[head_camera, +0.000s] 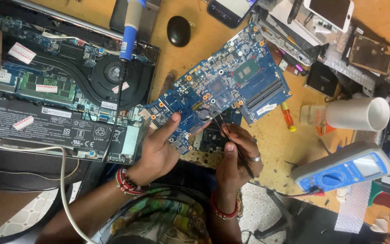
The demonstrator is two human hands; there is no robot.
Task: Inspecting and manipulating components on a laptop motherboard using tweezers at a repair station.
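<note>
Wooden counter point(181, 58), crowded. Largest item: an opened laptop point(59, 86) at the far left, bottom cover off, with fan, memory stick and long black battery exposed; a blue-handled soldering iron point(131, 27) lies across it, its black cord trailing toward the near edge. Centre: a bare blue circuit board point(222, 86), tilted, near corner raised off the counter. The left hand point(156, 149) clamps that near corner, thumb on top, fingers underneath. At the right edge, a blue multimeter point(344, 167), and beyond it a white paper cup point(357, 114) on its side. Phones and loose phone parts are piled along the far right; a black mouse point(178, 30) lies beyond the board, and a small red-and-yellow screwdriver point(288, 116) just beside the board's right edge. The right hand point(235, 156) pinches a thin black probe point(231, 138), its tip set at or very near the round coin battery point(204, 114) on the board; contact cannot be confirmed. Judgement: board is already out of its housing and bench checking is under way; the laptop is open, nothing reassembled, so most work appears to remain.
</note>
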